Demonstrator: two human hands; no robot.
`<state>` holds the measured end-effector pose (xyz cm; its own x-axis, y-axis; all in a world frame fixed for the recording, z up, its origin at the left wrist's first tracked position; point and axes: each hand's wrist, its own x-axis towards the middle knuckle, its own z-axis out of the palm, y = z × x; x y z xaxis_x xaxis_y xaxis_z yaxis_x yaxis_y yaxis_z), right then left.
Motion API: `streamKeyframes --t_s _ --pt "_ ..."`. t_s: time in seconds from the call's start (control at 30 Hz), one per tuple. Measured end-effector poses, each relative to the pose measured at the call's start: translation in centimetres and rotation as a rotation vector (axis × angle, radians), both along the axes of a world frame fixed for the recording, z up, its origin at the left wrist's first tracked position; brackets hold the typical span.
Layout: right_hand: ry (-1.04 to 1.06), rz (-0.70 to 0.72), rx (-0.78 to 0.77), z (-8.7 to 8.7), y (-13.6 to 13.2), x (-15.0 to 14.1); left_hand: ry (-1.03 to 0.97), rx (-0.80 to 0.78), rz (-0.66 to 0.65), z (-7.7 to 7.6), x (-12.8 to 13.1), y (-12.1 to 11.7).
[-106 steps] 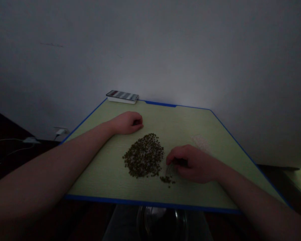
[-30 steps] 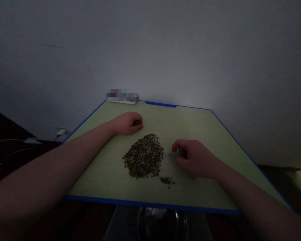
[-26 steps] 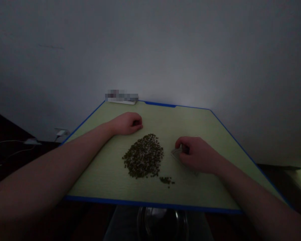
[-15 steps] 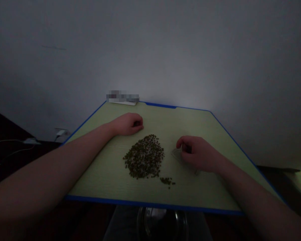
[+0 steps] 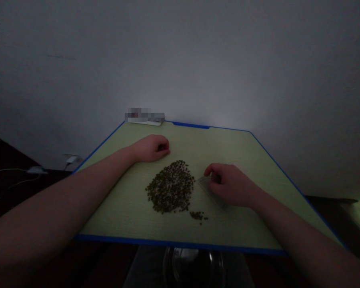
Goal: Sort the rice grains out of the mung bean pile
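A loose pile of small greenish-brown grains (image 5: 170, 188) lies spread on the pale tabletop (image 5: 123, 218); dim light hides their exact kind. A small cluster of the same grains (image 5: 198, 215) sits apart at its lower right. Behind the pile, my left hand (image 5: 152, 148) rests on the table with fingers curled in and nothing visible in them. To the pile's right, my right hand (image 5: 229, 182) is closed on a clear, flat plastic piece (image 5: 204, 184) with faint lines. The piece's near corner points at the pile, while the hand covers much of it.
A metal bowl (image 5: 195, 268) is on the lap below the table's blue front edge (image 5: 156, 241). At the far left corner lies a white object (image 5: 145, 122), partly blurred out. A wall (image 5: 198, 60) stands behind; a plug and cables (image 5: 37, 170) are at left.
My right hand has shifted slightly left towards the pile, and more of the clear plastic piece shows. My left hand stays in place; the whole view has slid a little.
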<state>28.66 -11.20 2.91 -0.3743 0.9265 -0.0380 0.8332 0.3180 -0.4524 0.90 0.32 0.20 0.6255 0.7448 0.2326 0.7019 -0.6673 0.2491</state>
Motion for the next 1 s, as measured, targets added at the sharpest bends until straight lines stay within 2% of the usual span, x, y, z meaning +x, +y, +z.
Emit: streamKeyframes --t_s 0.23,0.57,0.73,1.0 --pt "-0.073 -0.098 0.024 0.2 0.9 1.3 0.0 -0.003 0.003 -0.1 0.0 0.0" --pt "0.019 -0.005 0.034 -0.3 0.6 -0.4 -0.001 -0.007 0.006 0.0 0.1 0.0" --pt "-0.053 -0.086 0.078 0.0 0.9 0.0 -0.005 -0.01 -0.001 0.0 0.0 0.0" --pt "-0.223 -0.224 0.075 1.0 1.7 2.6 0.003 -0.008 -0.008 0.1 0.0 -0.1"
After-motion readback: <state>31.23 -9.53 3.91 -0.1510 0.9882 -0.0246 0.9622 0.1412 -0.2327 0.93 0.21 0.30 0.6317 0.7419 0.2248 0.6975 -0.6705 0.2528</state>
